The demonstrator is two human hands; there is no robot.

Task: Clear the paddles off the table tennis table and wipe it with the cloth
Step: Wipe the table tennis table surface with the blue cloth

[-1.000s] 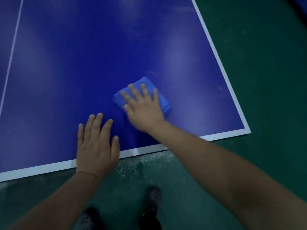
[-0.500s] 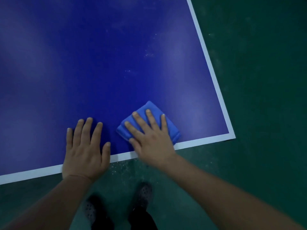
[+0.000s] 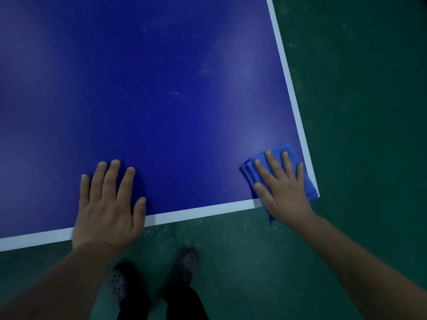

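Head view: right hand (image 3: 285,188) flat, fingers straight, pressing folded blue cloth (image 3: 307,181) beneath fingertips at table (image 3: 161,100) corner. Left hand (image 3: 107,204) flat, fingers spread on table edge. No legible writing.

The bench (image 3: 161,100) top is smooth, semi-glossy blue board, edged with a matt white painted line and flecked with pale dust. At its near right corner the cloth (image 3: 290,150) looks soft, folded, matt.

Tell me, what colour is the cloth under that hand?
The cloth under the right hand is bright blue, seen in the head view.
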